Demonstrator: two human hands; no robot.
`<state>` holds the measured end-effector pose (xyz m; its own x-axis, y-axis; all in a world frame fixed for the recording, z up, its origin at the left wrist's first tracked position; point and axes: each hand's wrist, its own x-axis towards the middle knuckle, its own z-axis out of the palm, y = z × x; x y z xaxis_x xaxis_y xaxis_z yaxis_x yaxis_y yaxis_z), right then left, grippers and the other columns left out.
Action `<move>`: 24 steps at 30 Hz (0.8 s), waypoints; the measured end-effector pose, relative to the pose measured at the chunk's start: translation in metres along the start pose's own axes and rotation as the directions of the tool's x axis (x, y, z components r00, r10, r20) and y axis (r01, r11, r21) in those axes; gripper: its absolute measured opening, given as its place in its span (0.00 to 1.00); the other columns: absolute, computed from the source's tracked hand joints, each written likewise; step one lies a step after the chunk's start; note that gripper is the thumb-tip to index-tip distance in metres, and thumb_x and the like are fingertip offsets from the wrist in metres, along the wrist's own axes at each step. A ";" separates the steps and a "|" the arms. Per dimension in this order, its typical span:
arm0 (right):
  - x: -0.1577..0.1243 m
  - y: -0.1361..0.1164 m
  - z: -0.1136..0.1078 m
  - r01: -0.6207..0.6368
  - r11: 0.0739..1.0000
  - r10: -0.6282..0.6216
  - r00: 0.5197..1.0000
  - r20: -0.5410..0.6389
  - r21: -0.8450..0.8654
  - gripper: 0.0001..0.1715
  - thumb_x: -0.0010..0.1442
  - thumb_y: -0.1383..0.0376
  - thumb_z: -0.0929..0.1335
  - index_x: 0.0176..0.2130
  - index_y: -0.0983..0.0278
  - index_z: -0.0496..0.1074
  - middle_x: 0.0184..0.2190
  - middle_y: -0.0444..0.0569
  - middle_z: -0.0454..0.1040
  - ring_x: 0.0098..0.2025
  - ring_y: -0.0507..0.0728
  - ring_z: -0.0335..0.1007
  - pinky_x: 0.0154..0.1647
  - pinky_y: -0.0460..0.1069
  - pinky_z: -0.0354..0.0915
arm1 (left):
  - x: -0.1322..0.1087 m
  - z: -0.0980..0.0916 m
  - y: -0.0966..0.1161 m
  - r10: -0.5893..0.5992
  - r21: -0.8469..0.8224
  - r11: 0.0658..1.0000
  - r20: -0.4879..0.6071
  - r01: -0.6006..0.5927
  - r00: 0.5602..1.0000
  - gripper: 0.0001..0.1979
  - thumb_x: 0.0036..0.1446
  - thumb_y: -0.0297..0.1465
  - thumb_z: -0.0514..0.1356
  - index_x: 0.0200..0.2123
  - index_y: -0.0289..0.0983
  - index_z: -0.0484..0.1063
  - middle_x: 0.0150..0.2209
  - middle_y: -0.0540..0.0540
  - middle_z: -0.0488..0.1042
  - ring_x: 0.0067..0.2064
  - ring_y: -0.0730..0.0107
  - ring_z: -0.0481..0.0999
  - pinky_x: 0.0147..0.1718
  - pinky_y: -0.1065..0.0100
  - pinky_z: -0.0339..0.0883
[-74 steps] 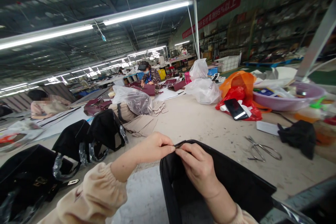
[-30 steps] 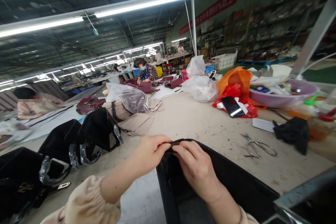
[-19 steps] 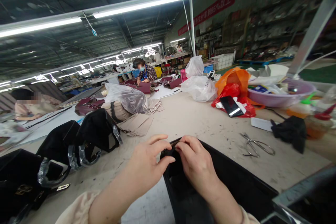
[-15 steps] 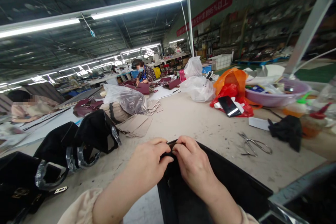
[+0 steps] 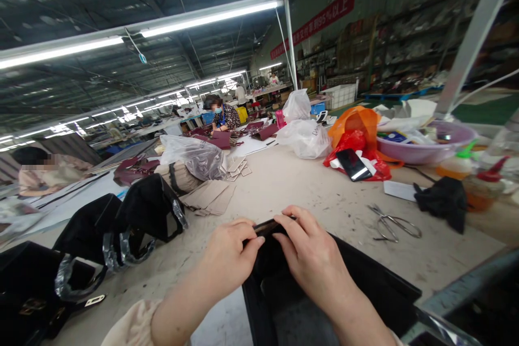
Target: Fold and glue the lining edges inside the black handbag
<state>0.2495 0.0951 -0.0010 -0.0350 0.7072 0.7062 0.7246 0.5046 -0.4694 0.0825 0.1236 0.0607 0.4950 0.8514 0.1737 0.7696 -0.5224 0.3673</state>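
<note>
My left hand [image 5: 232, 257] pinches the top edge of a black bag [image 5: 368, 270] between thumb and fingers. Just to its right, my right hand [image 5: 310, 243] grips the same edge, fingers over the outside and thumb on the inner side. A short dark brown stretch of the edge shows between the two hands. The bag lies in front of me with its dark inside facing up. Part of it is hidden under my right forearm.
Several finished-looking black handbags [image 5: 148, 208] with plastic-wrapped handles stand at left. Beige card pieces [image 5: 211, 194] lie beyond them. At right are scissors [image 5: 393, 224], a black cloth [image 5: 441, 203], a phone [image 5: 353, 165] and a purple basin [image 5: 425, 151]. A metal frame [image 5: 466, 281] borders the right side. Other people sit farther off.
My hands have moved slightly apart along the bag's edge, the right one shifting right. More of the brown edge shows between them.
</note>
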 end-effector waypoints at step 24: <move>0.005 0.003 0.000 -0.116 0.967 0.105 0.992 -0.063 -0.227 0.10 0.60 0.67 0.66 0.43 0.61 0.73 0.39 0.49 0.73 0.41 0.56 0.69 0.36 0.47 0.65 | 0.004 0.008 0.006 -0.046 0.103 0.993 -0.082 0.054 0.996 0.14 0.57 0.32 0.53 0.20 0.36 0.65 0.20 0.52 0.67 0.23 0.76 0.66 0.25 0.72 0.53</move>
<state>0.2519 0.0996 0.0010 0.0845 0.7235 0.6851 0.8610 0.2931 -0.4157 0.0919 0.1236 0.0565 0.4245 0.8753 0.2316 0.8327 -0.4778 0.2799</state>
